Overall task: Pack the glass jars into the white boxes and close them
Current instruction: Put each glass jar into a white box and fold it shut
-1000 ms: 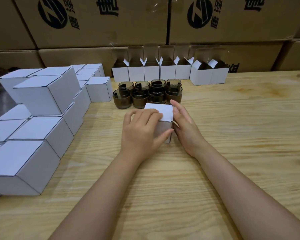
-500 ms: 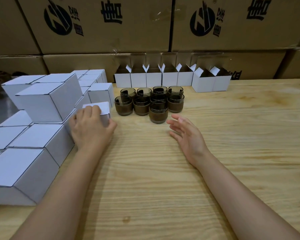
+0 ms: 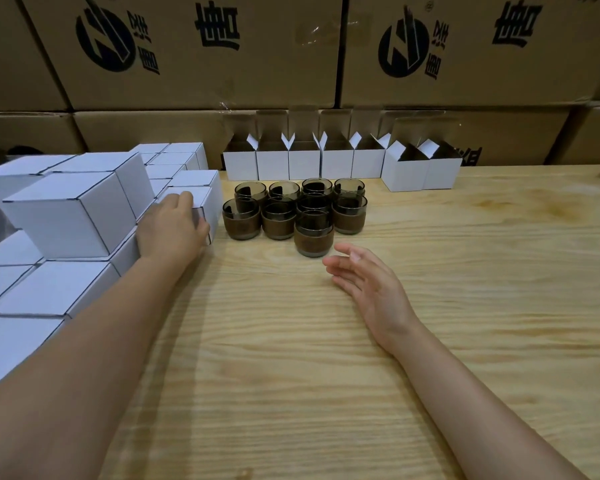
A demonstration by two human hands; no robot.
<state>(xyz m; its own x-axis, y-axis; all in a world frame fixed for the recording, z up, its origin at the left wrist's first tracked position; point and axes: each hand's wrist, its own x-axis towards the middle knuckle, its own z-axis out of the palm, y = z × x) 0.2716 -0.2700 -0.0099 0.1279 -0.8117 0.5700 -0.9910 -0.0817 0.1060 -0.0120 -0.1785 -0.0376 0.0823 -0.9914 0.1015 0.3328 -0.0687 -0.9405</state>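
We are gripping a closed white box (image 3: 207,202) with our left hand (image 3: 172,230) at the edge of the stack of closed boxes (image 3: 66,209).

Our left hand is curling its fingers over the top of this box and the thumb is lying on its front side; the box is standing just left of the glass jars (image 3: 291,209), close to them. The jars are standing together in the middle of the counter (image 3: 326,375), all upright and not packed. Our right hand (image 3: 368,278) is staying open with relaxed fingers, holding nothing, just beside the front jar (image 3: 314,233) but not touching it. Behind the jars, the open white boxes (image 3: 326,161) are waiting in a row with flaps up, in front of the brown cartons (image 3: 187,46).
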